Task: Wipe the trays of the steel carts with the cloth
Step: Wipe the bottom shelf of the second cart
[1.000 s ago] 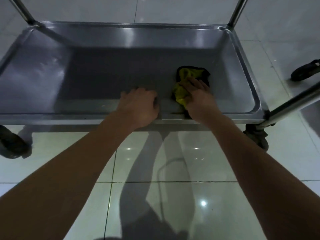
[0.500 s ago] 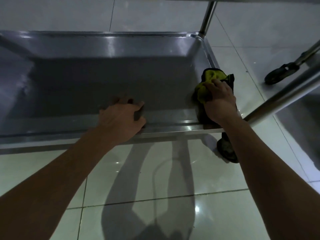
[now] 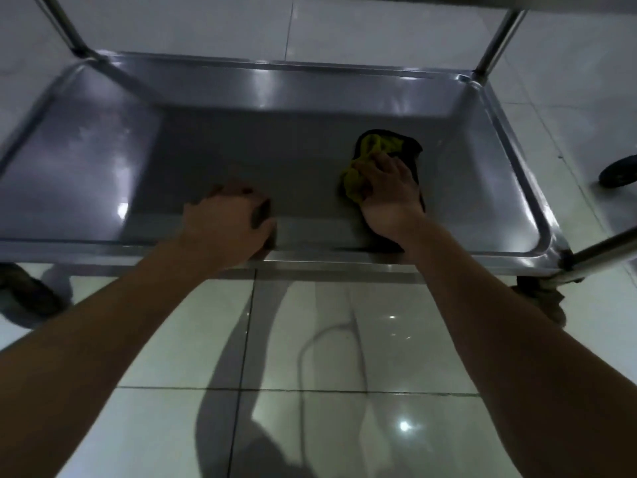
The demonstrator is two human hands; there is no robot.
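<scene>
The right hand (image 3: 387, 191) presses a bunched yellow-and-dark cloth (image 3: 375, 150) flat against the floor of the steel tray (image 3: 86, 160), toward its right end, fingers curled into the fabric so that much of the cloth is buried under the palm. The left hand (image 3: 231, 222) grips the tray's near rim, its fingertips bent over the edge and lost in shadow. Light is dim; the cart's posts (image 3: 496, 43) run out of view above, and a dark wheel (image 3: 617, 172) at right is cut off.
</scene>
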